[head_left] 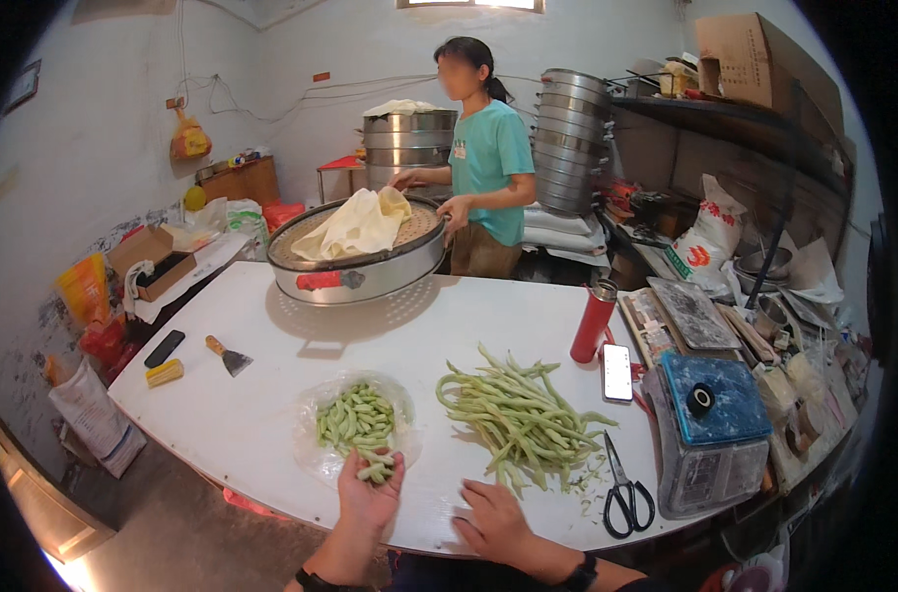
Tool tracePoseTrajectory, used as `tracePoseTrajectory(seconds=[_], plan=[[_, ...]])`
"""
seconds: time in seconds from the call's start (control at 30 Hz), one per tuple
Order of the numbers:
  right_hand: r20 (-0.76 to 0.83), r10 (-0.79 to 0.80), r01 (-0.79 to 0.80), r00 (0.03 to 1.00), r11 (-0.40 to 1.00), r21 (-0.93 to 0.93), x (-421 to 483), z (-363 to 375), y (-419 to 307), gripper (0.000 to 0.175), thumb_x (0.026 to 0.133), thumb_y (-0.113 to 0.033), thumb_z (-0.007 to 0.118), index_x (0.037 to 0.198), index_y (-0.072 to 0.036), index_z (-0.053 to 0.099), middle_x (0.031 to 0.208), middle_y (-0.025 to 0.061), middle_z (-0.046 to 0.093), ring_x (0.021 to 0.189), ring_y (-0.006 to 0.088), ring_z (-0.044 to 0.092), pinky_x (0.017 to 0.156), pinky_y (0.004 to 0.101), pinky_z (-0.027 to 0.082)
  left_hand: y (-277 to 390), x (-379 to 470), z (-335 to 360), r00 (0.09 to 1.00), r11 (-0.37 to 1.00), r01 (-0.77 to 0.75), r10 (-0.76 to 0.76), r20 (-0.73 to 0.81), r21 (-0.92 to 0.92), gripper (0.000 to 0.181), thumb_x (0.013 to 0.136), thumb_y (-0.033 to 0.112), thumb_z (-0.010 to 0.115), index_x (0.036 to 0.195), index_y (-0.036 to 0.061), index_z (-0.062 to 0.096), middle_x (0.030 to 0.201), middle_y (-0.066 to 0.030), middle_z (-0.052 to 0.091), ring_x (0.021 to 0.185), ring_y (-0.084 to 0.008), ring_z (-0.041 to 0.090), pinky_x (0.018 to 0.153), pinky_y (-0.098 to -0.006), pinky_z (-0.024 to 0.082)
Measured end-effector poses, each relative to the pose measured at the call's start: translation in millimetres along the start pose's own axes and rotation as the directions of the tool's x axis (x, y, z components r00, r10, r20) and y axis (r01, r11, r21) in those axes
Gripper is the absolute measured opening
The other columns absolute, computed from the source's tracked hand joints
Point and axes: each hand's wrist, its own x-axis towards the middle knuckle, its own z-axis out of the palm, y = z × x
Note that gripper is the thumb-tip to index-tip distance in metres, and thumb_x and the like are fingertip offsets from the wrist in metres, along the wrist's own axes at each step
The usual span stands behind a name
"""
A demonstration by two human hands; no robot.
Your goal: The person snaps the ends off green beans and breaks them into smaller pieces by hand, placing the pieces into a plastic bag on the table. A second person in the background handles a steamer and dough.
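Note:
Several short pieces of green bean (375,468) rest in my left hand (371,492), palm up with the fingers curled around them. Just beyond it, a clear plastic bag (404,436) lies spread on the white table, holding a heap of cut bean pieces (356,414). My right hand (493,518) hovers low over or touches the tabletop, fingers spread, with nothing seen in it. Beyond that hand is a pile of long green beans (508,414). Black-handled scissors (625,492) lie to its right, beside small bean trimmings (588,485).
Across the white table (219,414), a person (489,155) holds a steamer tray (360,285) with cloth on it. At right stand a red flask (594,325), a phone (617,374) and a blue-topped scale (715,407). A scraper (228,357) lies at left.

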Motion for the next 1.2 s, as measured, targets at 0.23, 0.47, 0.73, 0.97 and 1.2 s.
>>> tracePoseTrajectory(seconds=[0.23, 0.47, 0.73, 0.97, 1.2], plan=[[0.054, 0.037, -0.033, 0.998, 0.997, -0.068, -50, -29, 32, 0.040, 0.073, -0.017, 0.074, 0.103, 0.007, 0.062, 0.107, 0.0228, 0.063, 0.088, 0.0379, 0.061, 0.079, 0.0431, 0.051, 53, 77, -22, 0.776, 0.458, -0.579, 0.564, 0.283, 0.675, 0.032, 0.090, 0.027, 0.062, 0.104, -0.0017, 0.057, 0.102, -0.0160, 0.061, 0.088, -0.0313, 0.061, 0.072, -0.0393, 0.051], [0.011, 0.045, -0.044, 0.999, 0.996, -0.072, -45, -28, 30, 0.038, 0.071, -0.015, 0.073, 0.100, 0.006, 0.062, 0.100, 0.0213, 0.063, 0.083, 0.0368, 0.060, 0.075, 0.0415, 0.051, 41, 88, -48, 0.539, -0.673, -0.392, 0.385, 0.749, 0.627, 0.055, 0.082, 0.014, 0.068, 0.129, -0.0066, 0.047, 0.136, -0.0348, 0.041, 0.123, -0.0492, 0.041, 0.106, -0.0524, 0.032], [-0.002, 0.087, -0.087, 0.996, 0.994, -0.065, -47, -26, 32, 0.036, 0.069, -0.011, 0.072, 0.101, 0.005, 0.063, 0.101, 0.0211, 0.062, 0.083, 0.0366, 0.059, 0.074, 0.0410, 0.051, 33, 35, -22, 0.626, -0.766, -0.354, 0.232, 0.744, 0.537, 0.059, 0.087, 0.018, 0.064, 0.137, -0.0031, 0.043, 0.146, -0.0307, 0.030, 0.136, -0.0480, 0.028, 0.108, -0.0579, 0.027], [-0.044, 0.076, -0.078, 0.996, 0.996, -0.043, -44, -30, 31, 0.032, 0.071, -0.010, 0.071, 0.099, 0.005, 0.062, 0.099, 0.0205, 0.062, 0.081, 0.0372, 0.059, 0.073, 0.0418, 0.050, 26, 20, -27, 0.757, -0.841, -0.233, 0.158, 0.634, 0.488, 0.061, 0.087, 0.026, 0.064, 0.138, -0.0005, 0.044, 0.151, -0.0272, 0.026, 0.140, -0.0463, 0.022, 0.109, -0.0620, 0.023], [-0.089, 0.098, -0.096, 0.991, 0.995, 0.029, -47, -31, 36, 0.030, 0.073, -0.004, 0.071, 0.100, 0.004, 0.061, 0.100, 0.0198, 0.062, 0.082, 0.0355, 0.060, 0.072, 0.0413, 0.050, -7, -6, -40, 0.729, -0.767, -0.475, -0.069, 0.681, 0.431, 0.062, 0.083, 0.024, 0.069, 0.135, -0.0016, 0.046, 0.149, -0.0271, 0.029, 0.140, -0.0458, 0.023, 0.110, -0.0612, 0.021]])
